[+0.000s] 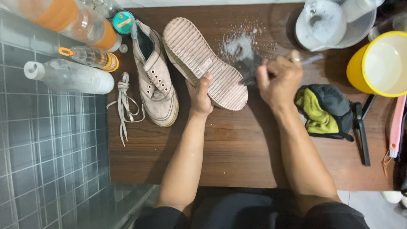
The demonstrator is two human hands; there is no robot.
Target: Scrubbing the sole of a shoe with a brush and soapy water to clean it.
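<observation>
While the left hand [200,95] is gripping the stiff, light shoe [203,63] mid-sole, right-hand fingers [277,70] are pinching a brush [250,79].

pale shoe [203,63], ribbed sole up, tilted

Dark brown wooden table [237,165]; grey grid-tiled surface [46,152] at left; pale floor [369,203] bottom right.

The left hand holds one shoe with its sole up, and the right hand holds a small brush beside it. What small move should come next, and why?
Probably bring the brush back onto the ribbed sole and scrub along its grooves. The left hand already steadies the upturned shoe at its edge, the right hand holds the brush just off the sole's end, and white foam lies on the wooden table beside it.
</observation>
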